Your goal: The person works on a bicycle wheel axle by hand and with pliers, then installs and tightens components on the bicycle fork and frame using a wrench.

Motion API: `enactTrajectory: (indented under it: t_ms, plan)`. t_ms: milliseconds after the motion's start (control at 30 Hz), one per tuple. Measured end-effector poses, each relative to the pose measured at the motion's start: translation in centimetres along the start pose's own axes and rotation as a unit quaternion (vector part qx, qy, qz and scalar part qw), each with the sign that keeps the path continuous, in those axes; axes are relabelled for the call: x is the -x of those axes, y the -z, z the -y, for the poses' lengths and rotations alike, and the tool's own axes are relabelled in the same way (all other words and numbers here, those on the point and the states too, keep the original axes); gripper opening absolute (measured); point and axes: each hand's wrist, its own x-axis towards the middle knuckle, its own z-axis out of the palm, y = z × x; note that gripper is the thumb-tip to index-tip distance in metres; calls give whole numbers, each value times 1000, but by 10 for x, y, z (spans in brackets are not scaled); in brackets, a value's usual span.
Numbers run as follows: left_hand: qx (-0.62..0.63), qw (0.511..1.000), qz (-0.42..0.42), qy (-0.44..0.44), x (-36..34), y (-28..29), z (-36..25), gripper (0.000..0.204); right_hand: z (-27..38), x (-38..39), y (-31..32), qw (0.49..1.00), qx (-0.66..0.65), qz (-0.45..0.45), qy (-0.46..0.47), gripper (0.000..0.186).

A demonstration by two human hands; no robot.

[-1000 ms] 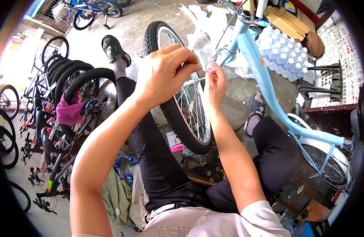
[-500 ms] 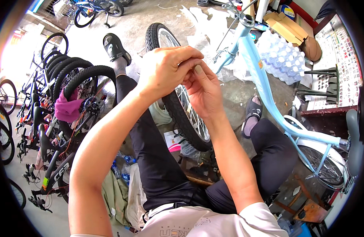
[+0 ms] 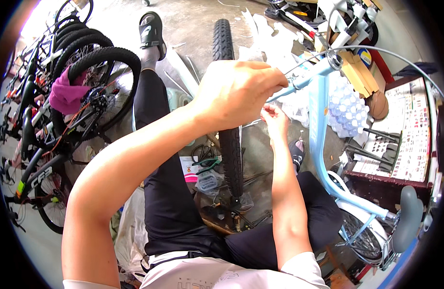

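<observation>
A bicycle wheel with a black knobbly tyre (image 3: 230, 161) stands almost edge-on between my legs, its upper part behind my left hand (image 3: 234, 91). That hand reaches across the wheel, palm down, its fingers pinched together toward the light blue bicycle frame (image 3: 318, 120). Lower and to the right, beside the wheel, is my right hand (image 3: 276, 123). Its thumb and fingers are curled together near thin metal parts at the wheel's side. Whatever either hand pinches is too small or hidden to name.
Several bicycles with black tyres (image 3: 111, 55) crowd the left, a magenta cloth (image 3: 67, 91) on one. Right of the frame lie wrapped bottles (image 3: 347, 108), cardboard (image 3: 359, 72) and a ball (image 3: 377, 105). Green-handled pliers (image 3: 207, 164) lie on the floor left of the wheel.
My hands were together above the wheel and are now apart, the right one lower. The wheel has turned from slanted to nearly edge-on. The whole view has shifted.
</observation>
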Motion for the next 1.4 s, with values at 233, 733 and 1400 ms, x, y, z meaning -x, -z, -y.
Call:
enactTrajectory:
  t_ms: [233,733,1400]
  plan:
    - [-3,1000,-7,-8,-2,-5,-3,15,31,9,-19,998,52,-5,42,25]
    - [21,999,-9,-22,1,-3,-3,14,31,-13,-2,985,106,91,97,20]
    - [117,988,-91,50,-11,2,-4,43,38,-14,-19,978,176,37,101,20]
